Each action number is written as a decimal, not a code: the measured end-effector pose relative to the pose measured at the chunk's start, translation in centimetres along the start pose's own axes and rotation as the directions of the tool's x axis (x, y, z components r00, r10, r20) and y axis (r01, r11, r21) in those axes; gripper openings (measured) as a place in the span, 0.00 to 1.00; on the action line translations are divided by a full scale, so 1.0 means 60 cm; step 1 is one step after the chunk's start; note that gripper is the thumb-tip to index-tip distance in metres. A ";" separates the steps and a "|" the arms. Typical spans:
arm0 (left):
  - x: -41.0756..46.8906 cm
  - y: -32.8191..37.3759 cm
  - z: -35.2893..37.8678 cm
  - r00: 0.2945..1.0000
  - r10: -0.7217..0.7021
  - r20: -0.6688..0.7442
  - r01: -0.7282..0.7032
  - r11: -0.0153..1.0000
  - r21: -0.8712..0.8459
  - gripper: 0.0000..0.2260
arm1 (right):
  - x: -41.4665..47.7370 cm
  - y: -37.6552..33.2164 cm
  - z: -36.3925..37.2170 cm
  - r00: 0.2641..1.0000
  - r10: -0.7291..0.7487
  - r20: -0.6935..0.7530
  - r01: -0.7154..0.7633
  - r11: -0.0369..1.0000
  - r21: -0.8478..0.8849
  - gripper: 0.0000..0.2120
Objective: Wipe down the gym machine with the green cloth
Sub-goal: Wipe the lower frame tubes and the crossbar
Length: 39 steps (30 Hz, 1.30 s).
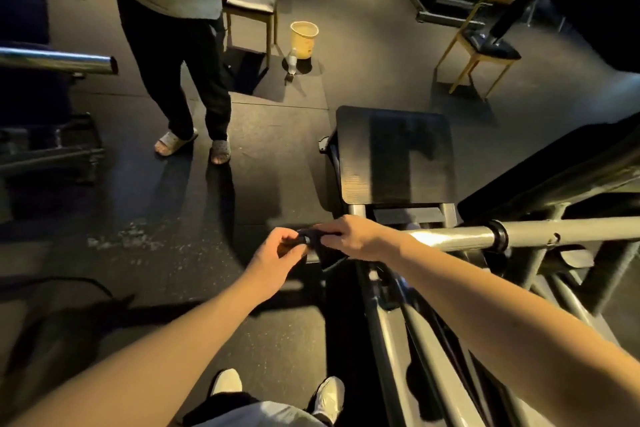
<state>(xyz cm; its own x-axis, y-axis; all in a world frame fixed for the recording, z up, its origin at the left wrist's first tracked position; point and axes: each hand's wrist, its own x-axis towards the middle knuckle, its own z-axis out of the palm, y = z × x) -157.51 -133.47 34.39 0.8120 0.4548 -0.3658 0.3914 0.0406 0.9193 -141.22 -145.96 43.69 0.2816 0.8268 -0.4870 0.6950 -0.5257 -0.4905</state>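
Two hands meet at the free end of the bar (457, 238); left hand (277, 255) pinches the cloth (313, 241), dark in this light; right hand (356, 238) curls over it; bar runs rightward from the grip, nearer the right hand.

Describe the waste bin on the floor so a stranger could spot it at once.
Find the person standing in dark trousers at upper left; a wooden chair with a dark seat stands just to their right. Right of that chair, on the floor, is the bin: pale yellow, open-topped, with a small clear bottle beside its base.
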 end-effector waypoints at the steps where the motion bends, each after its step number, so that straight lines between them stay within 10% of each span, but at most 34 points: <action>1: -0.001 0.000 -0.002 1.000 0.005 0.000 -0.005 1.000 0.006 0.08 | -0.005 0.018 -0.006 1.000 0.011 0.012 -0.011 0.999 0.034 0.15; 11: 0.032 0.064 0.008 0.991 0.061 0.118 -0.093 0.952 0.291 0.02 | -0.064 0.190 -0.045 0.958 0.252 -0.136 -0.261 0.964 -0.054 0.23; 16: 0.053 0.099 0.027 0.988 0.066 0.139 -0.123 0.882 0.455 0.03 | -0.020 0.065 0.030 0.975 -0.012 -0.221 -0.021 0.989 -0.147 0.20; 21: 0.071 0.125 0.054 0.974 0.014 0.226 -0.132 0.845 0.519 0.03 | -0.070 0.156 0.015 0.948 0.045 -0.315 -0.110 0.975 -0.192 0.30; 26: 0.095 0.150 0.122 0.952 0.061 0.299 -0.232 0.780 0.581 0.01 | -0.168 0.346 -0.016 0.730 0.249 -0.636 -0.397 0.912 -0.099 0.35; 31: 0.107 0.167 0.170 0.934 0.095 0.344 -0.304 0.717 0.627 0.01 | -0.189 0.347 0.008 0.462 0.339 -0.819 -0.469 0.878 0.099 0.12; 39: 0.124 0.175 0.218 0.926 0.126 0.356 -0.340 0.689 0.641 0.04 | -0.134 0.206 0.112 0.427 0.352 -0.833 -0.145 0.936 0.321 0.04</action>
<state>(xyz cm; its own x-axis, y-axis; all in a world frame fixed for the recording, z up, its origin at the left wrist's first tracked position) -141.66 -141.31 39.44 0.9553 0.1098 -0.2746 0.2711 -0.6963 0.6646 -139.37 -160.43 36.69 0.9158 0.3350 0.2216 0.3975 -0.6762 -0.6203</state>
